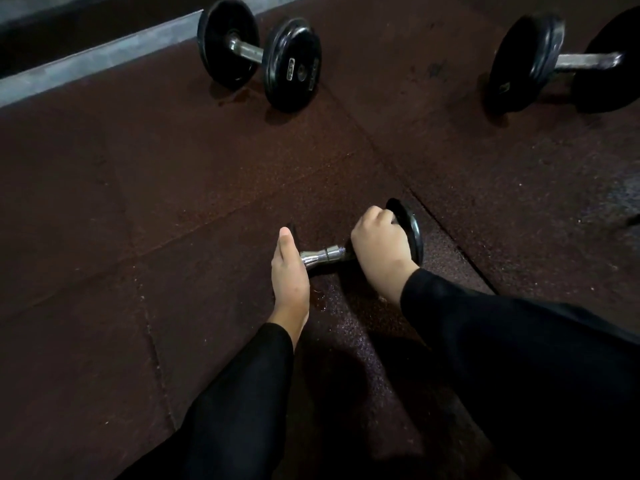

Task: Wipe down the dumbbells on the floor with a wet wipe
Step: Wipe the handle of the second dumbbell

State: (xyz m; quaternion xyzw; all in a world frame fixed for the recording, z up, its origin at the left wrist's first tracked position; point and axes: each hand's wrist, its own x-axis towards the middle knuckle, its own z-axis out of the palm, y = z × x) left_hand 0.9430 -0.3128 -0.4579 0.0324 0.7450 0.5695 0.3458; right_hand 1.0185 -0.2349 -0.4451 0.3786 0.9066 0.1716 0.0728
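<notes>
A small dumbbell [323, 256] with a chrome handle and black plates lies on the floor in front of me. My left hand [289, 271] rests flat against its left plate, thumb straight up, covering most of that plate. My right hand [379, 247] is curled over the rim of the right plate [412, 230] and grips it. No wet wipe shows; it may be hidden under a hand. Two larger black dumbbells lie farther off: one at the upper middle [259, 53] and one at the upper right [568, 62].
The floor is dark red-brown rubber matting [173, 202] with seams between tiles. A grey ledge [86, 60] runs along the upper left. A small wet patch [320, 301] glints on the mat near my left wrist. My black sleeves fill the lower frame.
</notes>
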